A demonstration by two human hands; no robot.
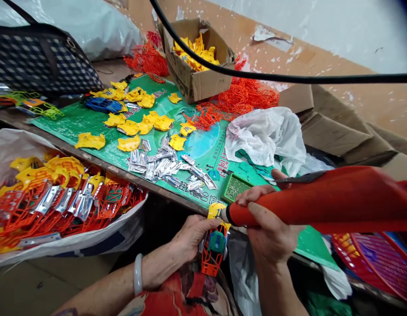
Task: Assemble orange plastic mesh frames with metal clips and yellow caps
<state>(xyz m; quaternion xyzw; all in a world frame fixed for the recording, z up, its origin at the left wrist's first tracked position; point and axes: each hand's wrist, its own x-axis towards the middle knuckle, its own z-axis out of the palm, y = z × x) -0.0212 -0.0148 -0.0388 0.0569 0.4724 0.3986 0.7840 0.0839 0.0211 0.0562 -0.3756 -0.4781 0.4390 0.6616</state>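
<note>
Green printed sheeting (63, 125) covers the desk (63, 144) mid-frame, strewn with glossy yellow plastic shells (128, 143) and shiny silver plates (166, 166). At lower centre, the left hand (192, 235) pinches an orange-framed plastic toy car (212, 261); the right hand (271, 232) wraps tightly around a red-covered cylindrical tool (308, 202), its tip at the car's yellow end.

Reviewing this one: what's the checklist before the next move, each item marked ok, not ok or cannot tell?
1. Car held by left hand: ok.
2. Red tool gripped by right hand: ok.
3. Tool tip at the car's yellow shell: ok.
4. Tip fully seated: cannot tell, too small.
5. Black cable apart from both hands: ok.
</note>
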